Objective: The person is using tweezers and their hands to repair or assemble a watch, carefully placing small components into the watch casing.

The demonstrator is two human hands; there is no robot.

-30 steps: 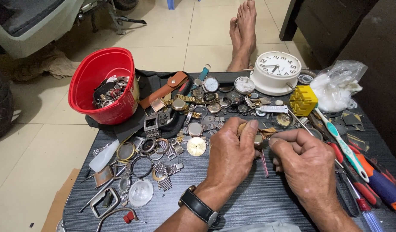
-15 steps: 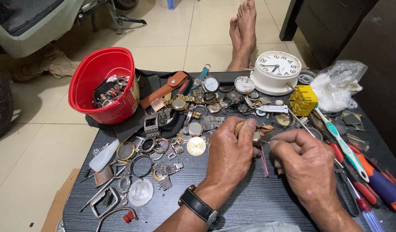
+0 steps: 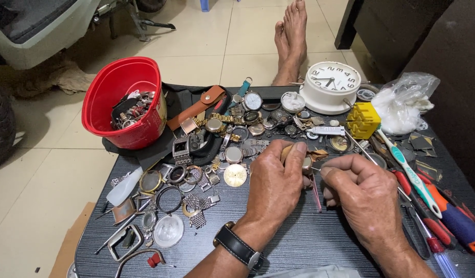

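Observation:
My left hand (image 3: 275,181), with a black wristwatch (image 3: 238,247) on its wrist, pinches a small watch case (image 3: 306,163) with a tan strap end between thumb and fingers above the dark table (image 3: 309,242). My right hand (image 3: 363,193) is closed just to the right of it, its thumb and forefinger meeting at the case; what it pinches is too small to tell. A pink-red thin tool (image 3: 316,193) lies on the table under the two hands.
A red bucket (image 3: 125,100) of watch parts stands at the back left. Loose watch faces, bezels and bracelets (image 3: 196,175) cover the left half. A white clock (image 3: 331,85), yellow block (image 3: 363,120), plastic bag (image 3: 404,103), toothbrush (image 3: 408,167) and screwdrivers (image 3: 443,216) lie right. Someone's bare feet (image 3: 291,36) rest on the floor beyond.
Both hands stay over the same spot. The right hand has edged slightly closer to the watch case held by the left.

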